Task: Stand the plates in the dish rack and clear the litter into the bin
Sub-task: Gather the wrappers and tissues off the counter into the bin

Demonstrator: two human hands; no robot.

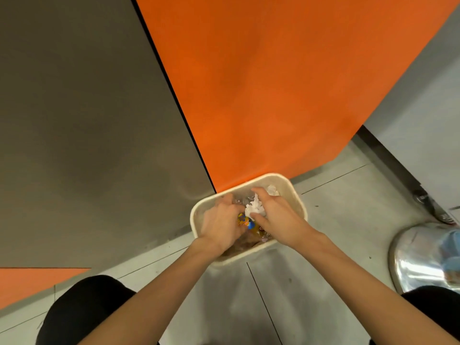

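The bin (297, 195) is cream. Inside it are white paper (254, 207) and a yellow, blue and orange wrapper (245, 221). Behind the bin the panel (249, 83) is bright orange. Under the bin the floor (336, 207) is pale grey with thin dark lines.

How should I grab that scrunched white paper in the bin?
Pinch the scrunched white paper by its upstanding folds, coming from straight above. The bin walls it in on every side, so only the top is open, and the crumpled peaks give fingers something to nip.
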